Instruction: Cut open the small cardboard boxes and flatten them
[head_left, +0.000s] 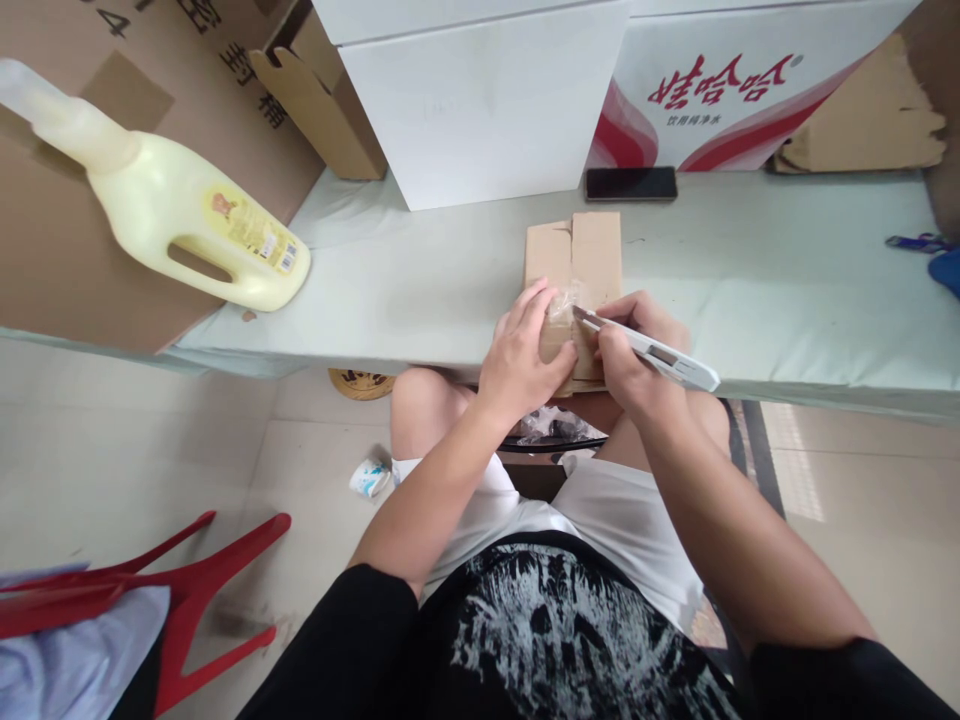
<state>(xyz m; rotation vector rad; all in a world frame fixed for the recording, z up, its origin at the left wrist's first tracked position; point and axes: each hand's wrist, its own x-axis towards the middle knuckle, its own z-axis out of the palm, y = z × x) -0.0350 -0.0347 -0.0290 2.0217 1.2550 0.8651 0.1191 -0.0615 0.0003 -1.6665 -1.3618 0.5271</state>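
A small brown cardboard box (598, 245) lies on the cloth-covered table near its front edge, with a strip of clear tape (564, 300) on its top. My left hand (525, 350) holds the box at its left side, fingers and thumb on its top surface. In my right hand (637, 345) is a white utility knife (667, 360), gripped with its body slanting down to the right. The blade tip touches or hovers just over the tape beside the box's central seam; I cannot tell which.
Behind the box are a black phone (631, 184) and large white cartons (487, 110). A yellow detergent bottle (157, 210) leans at the left by a big cardboard carton (67, 240). A blue-handled tool (919, 243) lies far right. A red stool (195, 590) stands on the floor.
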